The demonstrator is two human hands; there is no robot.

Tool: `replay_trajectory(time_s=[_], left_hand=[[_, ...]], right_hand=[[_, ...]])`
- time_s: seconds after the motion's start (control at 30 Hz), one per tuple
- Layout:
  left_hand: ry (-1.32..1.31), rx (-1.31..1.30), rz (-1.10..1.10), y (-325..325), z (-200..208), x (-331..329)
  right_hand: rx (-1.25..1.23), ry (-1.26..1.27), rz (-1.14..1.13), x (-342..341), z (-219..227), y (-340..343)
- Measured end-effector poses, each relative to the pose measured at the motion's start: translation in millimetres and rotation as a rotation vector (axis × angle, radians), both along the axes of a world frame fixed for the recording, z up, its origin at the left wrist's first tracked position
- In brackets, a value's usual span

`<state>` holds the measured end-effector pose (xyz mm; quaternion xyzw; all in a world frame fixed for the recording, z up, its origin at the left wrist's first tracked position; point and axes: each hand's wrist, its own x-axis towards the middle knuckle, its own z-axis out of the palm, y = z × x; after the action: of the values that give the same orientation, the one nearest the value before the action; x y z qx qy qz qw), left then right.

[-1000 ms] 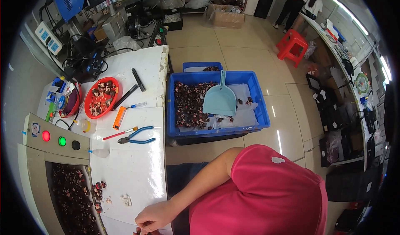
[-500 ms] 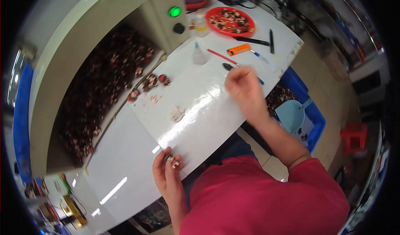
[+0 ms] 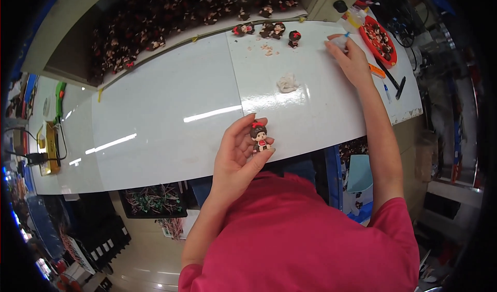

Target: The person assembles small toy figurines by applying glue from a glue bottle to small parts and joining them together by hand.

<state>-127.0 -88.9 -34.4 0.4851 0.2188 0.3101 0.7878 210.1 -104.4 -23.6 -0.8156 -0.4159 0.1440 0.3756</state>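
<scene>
My left hand point(image 3: 231, 157) is closed around a small doll figurine point(image 3: 260, 137) with brown hair, a red bow and a pale face. The figurine is upright between thumb and fingers, its front showing. Over at the right of the table, my right hand point(image 3: 355, 65) has its thumb and fingers around a small translucent squeeze bottle point(image 3: 339, 41) with a blue tip. Several similar figurines point(image 3: 294, 38) sit near the back edge, left of that bottle. A crumpled white tissue point(image 3: 288, 83) lies between my two hands.
A booth point(image 3: 171, 12) heaped with brown figurines stands behind the white table point(image 3: 171, 90). At right are a red basket point(image 3: 392, 59) of small parts, an orange lighter-like object point(image 3: 377, 70) and a black tool point(image 3: 400, 87). Pale crumbs point(image 3: 268, 50) lie by the figurines. A blue bin point(image 3: 334, 175) stands below.
My right hand has reached out to the squeeze bottle and closed around it. My left hand has turned the figurine face up. The view has swung round to the left.
</scene>
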Motion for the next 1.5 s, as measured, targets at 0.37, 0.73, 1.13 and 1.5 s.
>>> replay_trajectory(time_s=[0.37,0.73,1.13,1.5], left_hand=[[0.013,-0.067,-0.109,10.8,-2.8,-13.7],[-0.006,-0.086,-0.125,14.6,-4.9,-17.3],[0.004,-0.027,-0.128,17.5,-6.8,-19.1],[0.017,-0.026,-0.127,18.5,-6.7,-20.9]], right_hand=[[0.168,-0.201,0.542,-103.8,73.6,-63.4],[0.116,-0.377,0.765,-124.8,60.3,-49.8],[0.093,-0.419,0.793,-128.8,57.5,-42.8],[0.092,-0.499,0.794,-132.9,63.1,-39.3]])
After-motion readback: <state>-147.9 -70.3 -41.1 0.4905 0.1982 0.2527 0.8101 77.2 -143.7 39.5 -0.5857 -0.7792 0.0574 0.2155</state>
